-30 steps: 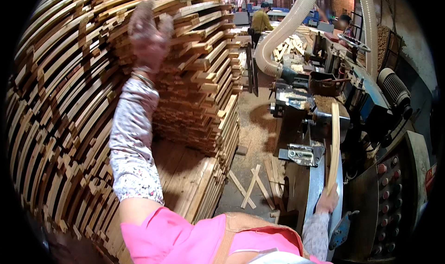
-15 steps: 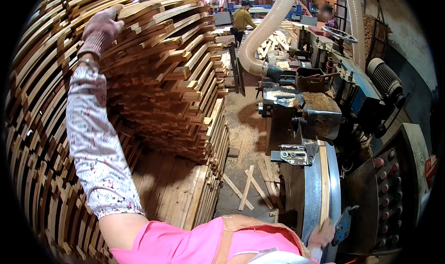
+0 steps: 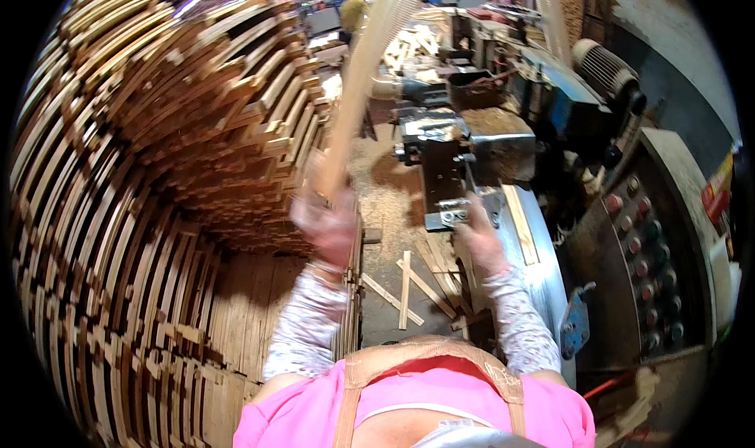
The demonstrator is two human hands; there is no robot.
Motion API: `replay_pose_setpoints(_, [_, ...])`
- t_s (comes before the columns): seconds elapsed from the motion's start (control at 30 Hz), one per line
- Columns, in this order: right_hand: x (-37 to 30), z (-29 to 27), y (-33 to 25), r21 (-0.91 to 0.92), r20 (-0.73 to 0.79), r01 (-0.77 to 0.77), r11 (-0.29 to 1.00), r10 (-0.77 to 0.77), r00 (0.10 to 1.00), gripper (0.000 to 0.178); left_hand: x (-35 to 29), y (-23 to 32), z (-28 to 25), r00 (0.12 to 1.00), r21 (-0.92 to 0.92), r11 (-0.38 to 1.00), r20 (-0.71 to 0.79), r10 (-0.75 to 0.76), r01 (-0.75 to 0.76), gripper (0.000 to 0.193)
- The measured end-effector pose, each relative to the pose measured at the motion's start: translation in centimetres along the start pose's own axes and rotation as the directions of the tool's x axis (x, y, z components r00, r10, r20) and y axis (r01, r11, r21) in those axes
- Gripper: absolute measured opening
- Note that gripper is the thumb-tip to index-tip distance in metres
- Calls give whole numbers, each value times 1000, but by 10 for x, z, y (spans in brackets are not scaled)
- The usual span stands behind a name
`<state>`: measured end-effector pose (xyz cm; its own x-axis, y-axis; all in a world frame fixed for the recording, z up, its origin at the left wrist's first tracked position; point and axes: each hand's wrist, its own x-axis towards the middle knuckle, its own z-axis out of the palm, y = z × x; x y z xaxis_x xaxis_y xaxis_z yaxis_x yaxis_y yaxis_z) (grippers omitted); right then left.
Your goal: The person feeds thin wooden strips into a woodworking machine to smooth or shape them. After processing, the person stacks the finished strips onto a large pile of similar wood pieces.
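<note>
My left hand (image 3: pixel 325 224), in a pale knit glove, is wrapped round the lower end of a wooden strip (image 3: pixel 358 94). The strip stands tilted up and away, smeared by motion. My right hand (image 3: pixel 482 239) is beside the metal bracket (image 3: pixel 458 210) at the left edge of the machine bed, fingers stretched forward and nothing seen in them; whether it touches the bracket I cannot tell. Another wooden strip (image 3: pixel 521 226) lies on the curved steel bed (image 3: pixel 543 271), its far part at the metal housing (image 3: pixel 503 161) covered in sawdust.
Tall stacks of wooden strips (image 3: pixel 212 125) fill the left side. Several loose strips (image 3: pixel 404 291) lie on the floor ahead. A control panel (image 3: pixel 641 267) with buttons stands at the right, a motor (image 3: pixel 604 64) behind it. A person (image 3: pixel 352 14) is at the back.
My left hand has come from the top of the stack to the middle, now with a wooden strip. My right hand has left the strip on the bed, which has slid farther forward.
</note>
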<state>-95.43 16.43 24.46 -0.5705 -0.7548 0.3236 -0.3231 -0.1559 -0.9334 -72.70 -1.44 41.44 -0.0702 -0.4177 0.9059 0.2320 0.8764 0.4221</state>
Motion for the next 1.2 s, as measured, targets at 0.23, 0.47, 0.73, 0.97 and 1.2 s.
replay_pose_setpoints(0.23, [-77,1,-21,320,-286,-167,933,263,921,77,-199,25,61,578,-9,1000,816,-6,22,66])
replay_pose_setpoints(0.47, [-340,-85,-49,-738,-484,-626,252,449,751,71,-245,-47,-40,312,442,892,837,-449,95,56])
replay_pose_setpoints(0.73, [-238,-113,71,-861,-487,-459,218,-97,868,65,-107,-98,-39,453,503,822,818,-354,-268,53])
replay_pose_setpoints(0.97, [-117,-115,102,-783,-558,-529,326,8,830,62,185,-98,43,648,727,327,687,-329,-604,58])
replay_pose_setpoints(1.2, [-272,-84,15,-724,-569,-585,367,161,806,59,362,-124,49,815,901,-21,382,-436,-433,32])
